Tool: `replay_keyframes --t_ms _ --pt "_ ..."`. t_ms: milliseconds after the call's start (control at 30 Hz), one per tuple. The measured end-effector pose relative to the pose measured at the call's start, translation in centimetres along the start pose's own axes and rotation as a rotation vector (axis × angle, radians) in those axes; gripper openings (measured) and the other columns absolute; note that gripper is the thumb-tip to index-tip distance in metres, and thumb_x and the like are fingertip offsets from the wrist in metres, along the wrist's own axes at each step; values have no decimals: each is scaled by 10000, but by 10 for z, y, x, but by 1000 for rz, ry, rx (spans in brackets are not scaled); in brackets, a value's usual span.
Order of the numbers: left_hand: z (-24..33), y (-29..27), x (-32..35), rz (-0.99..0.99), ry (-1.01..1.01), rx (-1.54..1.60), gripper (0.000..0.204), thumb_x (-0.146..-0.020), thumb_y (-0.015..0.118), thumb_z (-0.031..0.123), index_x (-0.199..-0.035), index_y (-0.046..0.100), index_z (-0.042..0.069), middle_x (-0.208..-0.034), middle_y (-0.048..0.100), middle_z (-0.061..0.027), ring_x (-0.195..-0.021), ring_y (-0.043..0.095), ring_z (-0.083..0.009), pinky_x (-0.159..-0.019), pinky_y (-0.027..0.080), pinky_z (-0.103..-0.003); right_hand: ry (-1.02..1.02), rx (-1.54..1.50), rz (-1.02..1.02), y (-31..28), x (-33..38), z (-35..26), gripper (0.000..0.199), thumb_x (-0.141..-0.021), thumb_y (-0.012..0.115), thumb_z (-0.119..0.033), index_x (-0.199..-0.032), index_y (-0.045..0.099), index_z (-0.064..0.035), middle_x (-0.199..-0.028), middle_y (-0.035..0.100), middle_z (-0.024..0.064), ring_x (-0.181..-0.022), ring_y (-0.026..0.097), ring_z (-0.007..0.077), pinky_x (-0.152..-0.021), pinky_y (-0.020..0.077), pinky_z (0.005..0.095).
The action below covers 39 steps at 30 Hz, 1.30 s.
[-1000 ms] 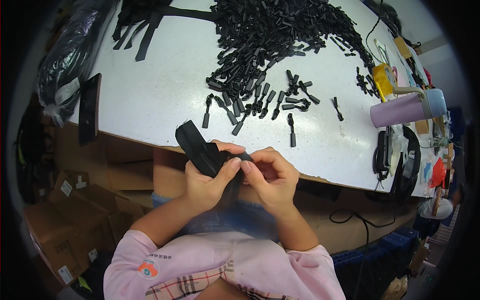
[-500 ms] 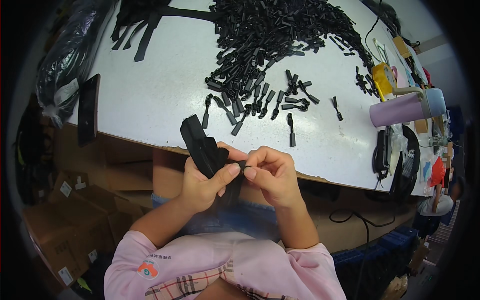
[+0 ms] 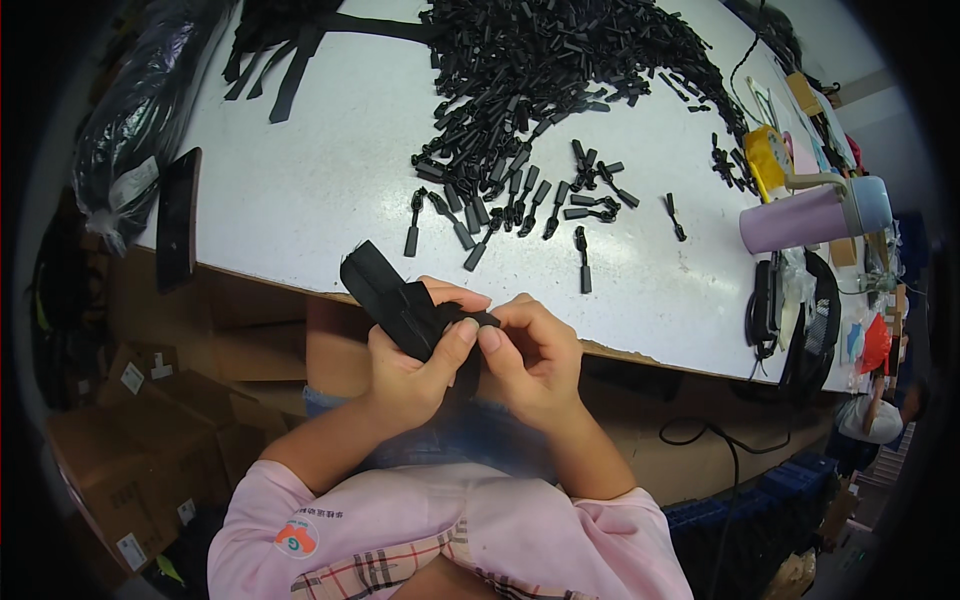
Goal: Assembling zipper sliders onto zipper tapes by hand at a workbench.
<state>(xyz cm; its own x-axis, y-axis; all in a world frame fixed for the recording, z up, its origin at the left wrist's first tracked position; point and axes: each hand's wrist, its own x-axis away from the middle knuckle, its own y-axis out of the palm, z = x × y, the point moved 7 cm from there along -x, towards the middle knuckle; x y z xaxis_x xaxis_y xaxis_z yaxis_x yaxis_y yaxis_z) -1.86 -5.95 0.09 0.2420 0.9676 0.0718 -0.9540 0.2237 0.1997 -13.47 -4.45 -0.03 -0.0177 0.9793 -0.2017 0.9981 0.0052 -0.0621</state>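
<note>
Just off the table's near edge, my left hand (image 3: 412, 378) is closed round a folded bundle of black zipper tape (image 3: 388, 296). The bundle's cut end sticks up to the left, and more black tape hangs down over my lap. My right hand (image 3: 545, 362) meets the left one, thumb and fingertips pinching the short end of the tape. Whether a slider is between those fingertips is hidden. Beyond my hands lie loose black zipper sliders with long pulls (image 3: 584, 262), several of them spread singly in front of a large heap (image 3: 540, 70).
Black straps (image 3: 290, 75) lie at the table's far left, near a dark phone-like slab (image 3: 178, 220) at the edge and a plastic-wrapped bundle (image 3: 135, 130). A lilac tumbler (image 3: 790, 220) lies at right. Cardboard boxes (image 3: 150, 450) stand below left; another person (image 3: 872, 415) is far right.
The tape bundle has tipped a little to the left and lower. My right hand has shifted slightly left, and its fingertips now press against the tape beside my left thumb.
</note>
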Motion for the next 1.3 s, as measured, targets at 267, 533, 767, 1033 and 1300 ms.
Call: replay_keyframes --t_ms 267,533,767,1033,1300 --pt "12 2 -2 -104 244 -77 149 -781 534 71 -902 510 -12 -823 480 -72 -467 407 -32 -389 326 -151 153 -308 -33 3 1 5 56 -780 525 -41 -807 519 8 -682 484 21 -549 394 41 -460 318 180" --pt "-3 -2 -2 -60 21 22 136 -805 539 142 -836 530 9 -750 522 -24 -648 486 -69 -586 392 -196 -224 127 133 -8 -2 -29 101 -707 589 -19 -781 526 6 -651 487 33 -497 387 52 -415 292 182" --pt "6 -12 -8 35 66 49 162 -831 502 174 -801 511 15 -671 495 4 -615 463 -58 -560 387 -195 113 170 -459 21 1 -4 123 -667 609 -74 -648 500 -20 -518 458 28 -390 398 133 -373 316 239" --pt "-13 2 -7 -229 -4 -125 171 -831 481 152 -908 511 2 -759 556 -31 -712 498 -74 -622 420 -230 -457 517 28 9 -15 -51 339 -600 653 -50 -932 585 -48 -773 523 60 -560 452 152 -420 361 234" --pt "-17 5 -2 -311 -278 252 186 -756 561 83 -916 479 35 -721 499 -11 -485 418 -25 -402 335 -169 -164 8 12 -6 -3 -25 145 -685 619 -3 -822 571 -14 -737 538 53 -564 477 75 -473 374 174"
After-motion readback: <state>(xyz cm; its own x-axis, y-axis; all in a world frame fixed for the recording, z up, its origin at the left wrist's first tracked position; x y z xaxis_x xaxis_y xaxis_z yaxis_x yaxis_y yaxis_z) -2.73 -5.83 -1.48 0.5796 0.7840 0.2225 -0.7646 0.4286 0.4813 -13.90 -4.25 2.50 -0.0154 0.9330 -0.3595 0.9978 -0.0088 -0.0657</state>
